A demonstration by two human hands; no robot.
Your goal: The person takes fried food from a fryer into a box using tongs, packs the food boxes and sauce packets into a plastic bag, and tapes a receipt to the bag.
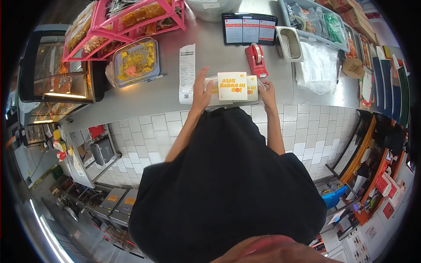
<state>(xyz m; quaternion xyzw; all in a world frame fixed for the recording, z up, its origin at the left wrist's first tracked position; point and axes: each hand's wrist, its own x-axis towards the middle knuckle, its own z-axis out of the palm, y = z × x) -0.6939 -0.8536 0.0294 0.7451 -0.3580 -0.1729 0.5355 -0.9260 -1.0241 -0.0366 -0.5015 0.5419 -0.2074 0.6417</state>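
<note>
Two small white boxes (233, 93) with yellow and orange lettering sit near the counter's front edge. One overlaps the other, and clear plastic, apparently a bag, shows around their sides. To their left is my left hand (201, 95), open with its fingers stretched out and the thumb side close to the plastic. My right hand (269, 95) is closed at the boxes' right side, pinching the clear plastic (263, 84). A long printed receipt (187, 70) lies flat just left of my left hand. Behind the boxes stands a red tape dispenser (256, 63).
A tablet (250, 29) stands at the back of the steel counter (171, 94). Left are a container of yellow food (136, 61) and a pink rack (98, 33). Right are a metal pan (290, 44), a stack of plastic bags (316, 70) and a grey bin (287, 17).
</note>
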